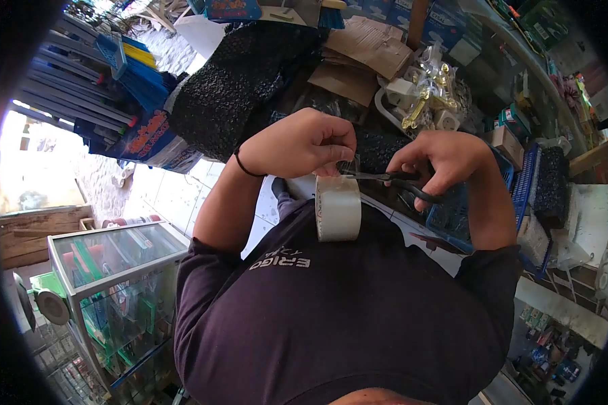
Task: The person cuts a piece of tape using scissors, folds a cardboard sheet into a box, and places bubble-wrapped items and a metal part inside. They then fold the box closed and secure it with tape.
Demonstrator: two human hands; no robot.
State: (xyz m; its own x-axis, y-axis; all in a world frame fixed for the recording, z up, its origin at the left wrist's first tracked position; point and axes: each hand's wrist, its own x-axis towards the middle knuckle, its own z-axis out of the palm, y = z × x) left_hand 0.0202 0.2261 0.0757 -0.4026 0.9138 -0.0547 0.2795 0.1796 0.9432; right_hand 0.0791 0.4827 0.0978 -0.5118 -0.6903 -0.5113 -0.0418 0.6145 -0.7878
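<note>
A wide roll of clear packing tape (pixel 340 214) hangs just in front of my dark shirt, its core edge turned to the left. My left hand (pixel 304 143) is closed in a pinch at the top of the roll, on the tape's end. In my right hand (pixel 446 162) is a pair of scissors with dark handles (pixel 415 187), fingers and thumb in the loops. The blades point left and reach the tape just beside my left fingertips. Whether the blades are closed on the tape is too small to tell.
Flattened cardboard (pixel 365 50) and plastic-wrapped gold-coloured fittings (pixel 429 94) lie ahead. A black bubble-wrapped bundle (pixel 226 94) stands at front left. Blue baskets (pixel 528 182) are on the right. A glass display case (pixel 125 263) stands at lower left.
</note>
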